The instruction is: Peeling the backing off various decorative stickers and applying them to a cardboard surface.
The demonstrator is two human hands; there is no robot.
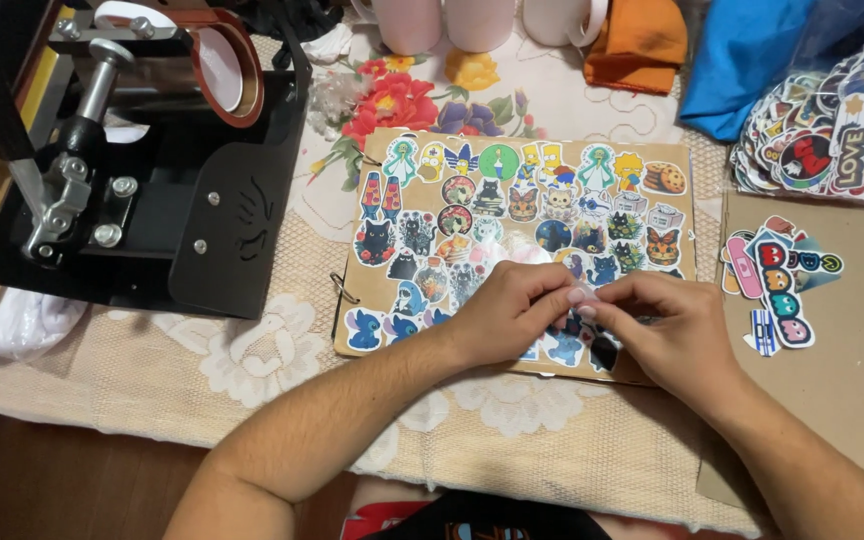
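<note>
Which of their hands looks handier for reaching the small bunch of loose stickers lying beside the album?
Probably the right hand: it lies nearer the small sticker pile, which sits past the album on that side. The left hand would have to cross over it. Both hands meet over the album, pinching something small.

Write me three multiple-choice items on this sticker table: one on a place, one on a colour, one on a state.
1. Where does the black press machine stand?
A. Left of the sticker-covered board
B. Right of it
C. On top of it

2. What colour is the folded cloth at the top, next to the blue cloth?
A. Green
B. Orange
C. Purple

3. What are the left hand and right hand doing?
A. Resting flat, apart
B. Gripping the machine's handle
C. Meeting fingers over the board, pinching a small clear piece

Key: 1 A, the machine sits at the left edge of the table; 2 B, it is plainly orange; 3 C, the fingertips of both hands come together above the board's lower edge.
</note>
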